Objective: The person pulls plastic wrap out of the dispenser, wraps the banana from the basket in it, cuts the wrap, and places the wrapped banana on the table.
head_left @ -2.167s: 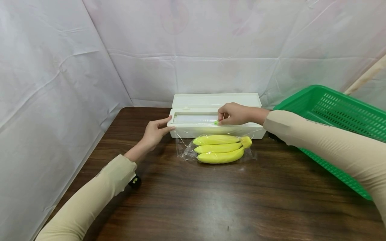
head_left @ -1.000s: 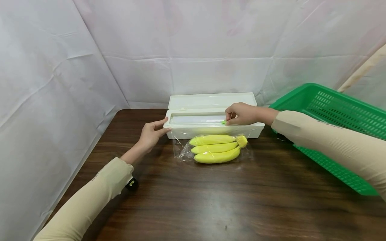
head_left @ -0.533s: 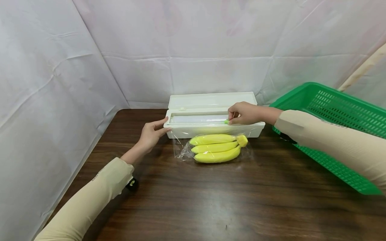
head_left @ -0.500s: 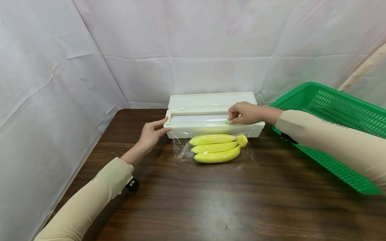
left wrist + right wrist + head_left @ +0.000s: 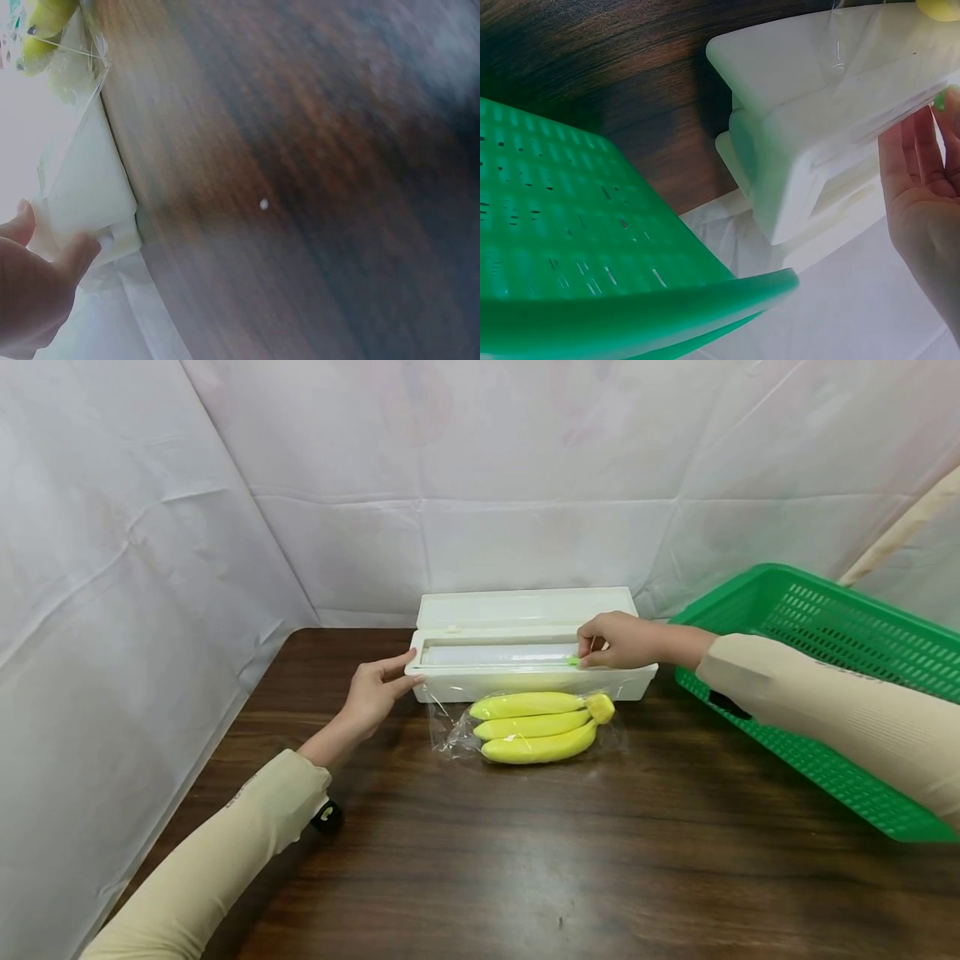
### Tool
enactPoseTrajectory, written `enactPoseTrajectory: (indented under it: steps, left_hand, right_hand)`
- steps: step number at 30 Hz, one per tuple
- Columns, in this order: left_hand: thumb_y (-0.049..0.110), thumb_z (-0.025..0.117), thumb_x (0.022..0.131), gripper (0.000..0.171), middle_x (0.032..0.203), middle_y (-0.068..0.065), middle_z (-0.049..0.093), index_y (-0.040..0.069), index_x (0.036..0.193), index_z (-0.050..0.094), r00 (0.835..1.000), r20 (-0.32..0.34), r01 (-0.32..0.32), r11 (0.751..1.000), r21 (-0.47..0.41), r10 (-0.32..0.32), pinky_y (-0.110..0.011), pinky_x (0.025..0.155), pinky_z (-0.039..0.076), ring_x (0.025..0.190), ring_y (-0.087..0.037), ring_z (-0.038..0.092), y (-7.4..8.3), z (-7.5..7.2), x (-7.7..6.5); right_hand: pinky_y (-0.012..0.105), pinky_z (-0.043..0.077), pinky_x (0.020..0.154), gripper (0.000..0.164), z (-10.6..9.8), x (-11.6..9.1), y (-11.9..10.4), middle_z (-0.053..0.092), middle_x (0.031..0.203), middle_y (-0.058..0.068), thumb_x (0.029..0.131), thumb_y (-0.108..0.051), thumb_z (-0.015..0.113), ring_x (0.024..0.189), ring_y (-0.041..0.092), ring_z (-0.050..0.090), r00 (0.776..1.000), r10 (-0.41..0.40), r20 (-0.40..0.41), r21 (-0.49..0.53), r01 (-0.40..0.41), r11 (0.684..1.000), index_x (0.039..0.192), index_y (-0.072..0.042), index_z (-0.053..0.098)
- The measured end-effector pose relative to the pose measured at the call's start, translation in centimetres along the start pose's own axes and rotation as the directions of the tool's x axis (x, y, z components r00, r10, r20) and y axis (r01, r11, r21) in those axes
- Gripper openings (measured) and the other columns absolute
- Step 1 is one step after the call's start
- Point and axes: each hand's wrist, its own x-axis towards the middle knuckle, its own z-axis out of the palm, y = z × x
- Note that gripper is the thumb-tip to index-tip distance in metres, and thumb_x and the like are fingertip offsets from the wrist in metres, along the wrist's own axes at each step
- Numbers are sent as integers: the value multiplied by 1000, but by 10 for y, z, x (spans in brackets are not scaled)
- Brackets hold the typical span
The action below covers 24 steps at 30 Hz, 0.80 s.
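A white cling film dispenser (image 5: 532, 683) stands at the back with its lid (image 5: 525, 607) raised, and a roll of cling film (image 5: 495, 654) lies inside. My left hand (image 5: 372, 695) grips its left end, thumb on the front and a finger at the top edge. Between thumb and fingers, my right hand (image 5: 617, 641) pinches a small green slide cutter (image 5: 573, 662) on the front rim, right of the middle. Clear film hangs from that rim over a bunch of yellow bananas (image 5: 536, 727), which lies on the table just in front.
A green perforated basket (image 5: 795, 752) stands tilted at the right, under the right forearm. White cloth (image 5: 525, 468) hangs behind and to the left of the dark wooden table (image 5: 480, 860). In the right wrist view, the basket (image 5: 570, 217) is close to the dispenser's right end.
My right hand has slid the green cutter to the right along the dispenser's front rim. The left hand keeps its grip on the left end; the bananas lie as before.
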Motion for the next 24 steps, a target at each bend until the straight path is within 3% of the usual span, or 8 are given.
enactPoseTrajectory:
  steps: [24]
  left_hand:
    - [11,71,103,54,161,-14,46,8,154,52,1000,-1,8,1000,10,-8,-51,122,39,156,-32,34,1,0,-2]
  right_hand:
    - [49,61,89,13,-5,-13,2,71,96,8,103,-6,69,97,31,74,1000,4,7,3,-4,1000,90,-5,65]
